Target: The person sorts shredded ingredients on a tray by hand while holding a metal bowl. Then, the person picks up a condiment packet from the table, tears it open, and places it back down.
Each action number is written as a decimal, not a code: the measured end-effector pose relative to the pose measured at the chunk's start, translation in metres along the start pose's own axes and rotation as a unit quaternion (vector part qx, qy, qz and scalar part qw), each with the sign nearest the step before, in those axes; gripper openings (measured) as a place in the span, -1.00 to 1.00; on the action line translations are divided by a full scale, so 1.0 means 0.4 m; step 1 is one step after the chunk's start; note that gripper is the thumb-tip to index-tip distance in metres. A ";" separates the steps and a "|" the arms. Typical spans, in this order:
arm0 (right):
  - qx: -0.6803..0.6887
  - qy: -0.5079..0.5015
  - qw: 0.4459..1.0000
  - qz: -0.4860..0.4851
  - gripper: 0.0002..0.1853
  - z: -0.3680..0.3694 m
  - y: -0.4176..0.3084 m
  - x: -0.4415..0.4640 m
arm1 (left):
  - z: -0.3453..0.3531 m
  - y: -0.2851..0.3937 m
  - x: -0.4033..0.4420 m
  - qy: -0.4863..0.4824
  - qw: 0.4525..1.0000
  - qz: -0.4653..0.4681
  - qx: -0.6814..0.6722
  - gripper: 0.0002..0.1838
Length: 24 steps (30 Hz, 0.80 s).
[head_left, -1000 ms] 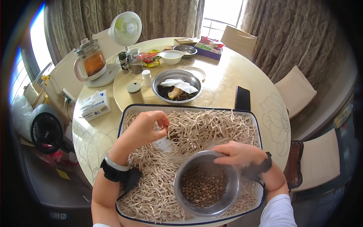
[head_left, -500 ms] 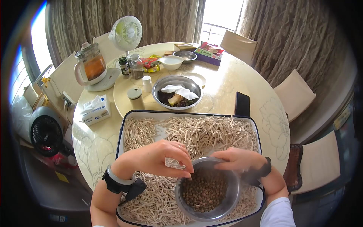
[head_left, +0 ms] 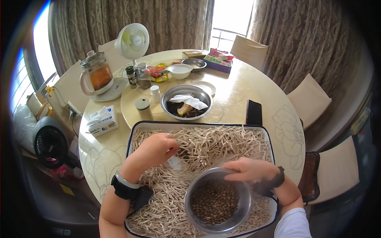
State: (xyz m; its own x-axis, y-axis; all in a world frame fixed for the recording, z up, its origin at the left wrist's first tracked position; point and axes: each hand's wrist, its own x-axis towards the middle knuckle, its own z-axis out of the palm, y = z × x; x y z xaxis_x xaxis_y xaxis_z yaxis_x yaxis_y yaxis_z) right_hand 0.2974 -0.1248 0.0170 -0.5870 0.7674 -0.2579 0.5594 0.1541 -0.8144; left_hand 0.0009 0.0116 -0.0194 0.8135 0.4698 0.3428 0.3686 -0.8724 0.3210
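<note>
A white tray with a dark blue rim (head_left: 128, 150) holds a thick layer of pale, thin dried strips (head_left: 166, 204). My left hand (head_left: 156, 150) is over the tray's upper left part, fingers curled together; whatever they may hold is hidden. Beneath it a bit of white tray bottom shows. A steel bowl (head_left: 247, 202) with small round brown pieces (head_left: 214, 202) rests on the strips at the lower right. My right hand (head_left: 249, 169) grips this bowl by its upper right rim, fingers over the edge.
Behind the tray on the round table (head_left: 238, 99) are a steel bowl with dark food and tissue (head_left: 186, 102), a beige canister (head_left: 143, 109), a black phone (head_left: 254, 112) and a tissue box (head_left: 102, 121). Farther back stand a kettle (head_left: 98, 75), jars (head_left: 143, 75) and a fan (head_left: 134, 41).
My left hand went from the strips to the bowl's left edge, then back up left over the strips. My right hand has stayed on the bowl. The view has tilted slightly.
</note>
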 end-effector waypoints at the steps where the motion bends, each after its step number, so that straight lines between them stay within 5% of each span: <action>1: 0.000 -0.001 1.000 -0.001 -0.59 -0.001 0.001 0.000 | -0.001 -0.001 -0.001 -0.009 1.000 -0.010 -0.018 -0.92; 6: -0.033 -0.018 0.997 0.066 -0.58 -0.005 0.003 0.004 | 0.002 -0.026 -0.001 0.003 0.993 -0.034 -0.109 -0.81; 10: -0.012 0.004 1.000 0.016 -0.59 -0.001 0.016 0.005 | -0.010 -0.019 0.001 0.067 0.988 -0.093 -0.107 -0.84; 14: -0.018 0.009 1.000 -0.012 -0.59 0.002 0.031 0.005 | -0.010 -0.020 0.000 0.030 0.987 -0.100 -0.119 -0.86; 24: -0.012 0.009 1.000 -0.013 -0.59 0.002 0.024 0.005 | -0.010 -0.008 -0.004 -0.004 0.998 -0.061 0.007 -0.88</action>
State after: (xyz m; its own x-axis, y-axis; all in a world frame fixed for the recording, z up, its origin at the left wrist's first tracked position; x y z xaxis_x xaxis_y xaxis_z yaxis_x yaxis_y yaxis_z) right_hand 0.3010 -0.1222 0.0082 -0.5901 0.7747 -0.2274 0.5580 0.1878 -0.8084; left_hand -0.0034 0.0142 -0.0173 0.7661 0.5711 0.2948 0.4712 -0.8110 0.3466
